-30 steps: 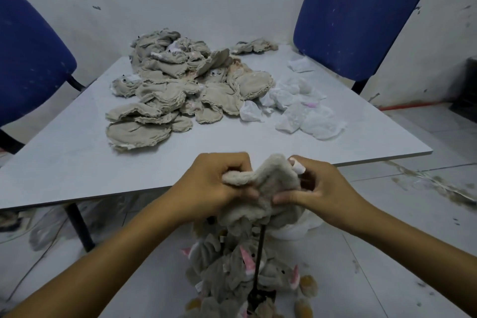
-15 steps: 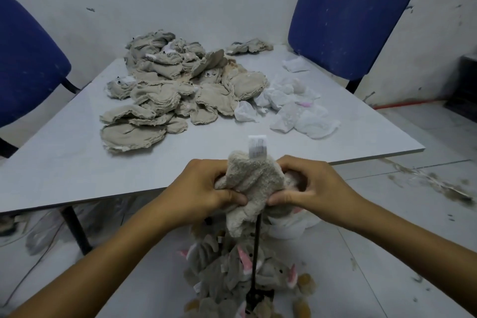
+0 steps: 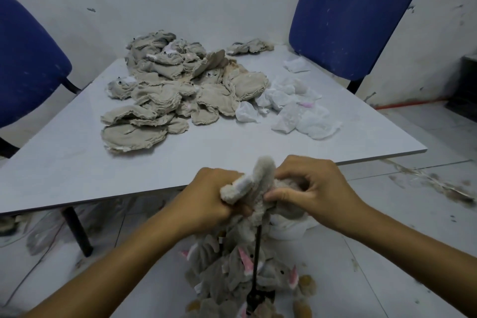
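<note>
A grey plush toy skin (image 3: 260, 183) with a white tag is held in front of the table's near edge. My left hand (image 3: 209, 197) grips its left side with curled fingers. My right hand (image 3: 313, 190) pinches its right side, thumb pressed against the fabric. The skin sits over the top of a thin black upright rod (image 3: 256, 253). Below my hands lies a heap of turned plush toys (image 3: 240, 279), grey with pink ears.
A grey table (image 3: 77, 162) carries a large pile of inside-out beige skins (image 3: 175, 95) and a smaller bunch of white fabric pieces (image 3: 296, 111). One blue chair (image 3: 353, 15) stands at the back right, another blue chair (image 3: 25, 64) at the left. Tiled floor lies at the right.
The skin has been worked further down over the rod. The white tag moved from standing upright on top to the left side, and my hands bunched the fabric closer together.
</note>
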`<move>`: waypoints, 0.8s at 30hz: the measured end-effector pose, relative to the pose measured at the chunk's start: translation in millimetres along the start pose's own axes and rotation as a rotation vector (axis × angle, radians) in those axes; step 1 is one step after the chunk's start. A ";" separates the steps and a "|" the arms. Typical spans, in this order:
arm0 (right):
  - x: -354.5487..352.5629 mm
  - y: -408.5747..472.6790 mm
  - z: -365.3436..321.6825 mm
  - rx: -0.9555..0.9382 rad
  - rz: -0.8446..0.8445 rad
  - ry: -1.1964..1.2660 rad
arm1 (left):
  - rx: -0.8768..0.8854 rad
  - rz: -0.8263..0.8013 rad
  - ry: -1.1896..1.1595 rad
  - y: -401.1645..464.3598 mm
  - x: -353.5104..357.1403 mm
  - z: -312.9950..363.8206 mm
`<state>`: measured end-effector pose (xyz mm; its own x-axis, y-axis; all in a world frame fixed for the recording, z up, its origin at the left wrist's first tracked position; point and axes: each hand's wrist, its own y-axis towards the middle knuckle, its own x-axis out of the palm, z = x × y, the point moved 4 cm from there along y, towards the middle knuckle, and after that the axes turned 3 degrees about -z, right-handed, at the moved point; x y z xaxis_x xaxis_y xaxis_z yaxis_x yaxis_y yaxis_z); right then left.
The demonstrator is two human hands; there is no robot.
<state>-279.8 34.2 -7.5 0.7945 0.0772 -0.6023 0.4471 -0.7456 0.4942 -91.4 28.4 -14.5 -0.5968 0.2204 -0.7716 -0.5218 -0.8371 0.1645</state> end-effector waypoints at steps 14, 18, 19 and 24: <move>-7.6 -0.3 -6.8 -0.113 0.093 -0.056 | 0.101 0.027 -0.470 11.4 -20.9 22.2; 5.6 0.2 -1.0 -0.122 -0.042 -0.142 | 0.154 0.199 -0.464 10.6 -11.8 21.3; 6.1 0.4 -0.2 -0.132 -0.063 -0.158 | 0.144 0.202 -0.485 9.2 -7.5 19.6; -2.9 6.5 3.6 0.027 -0.175 -0.026 | 0.161 0.165 -0.343 12.2 -10.5 15.8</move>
<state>-280.6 26.7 -4.8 0.6942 0.1905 -0.6941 0.5664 -0.7397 0.3635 -101.1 23.8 5.3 -0.8349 0.2663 -0.4817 -0.4742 -0.7924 0.3838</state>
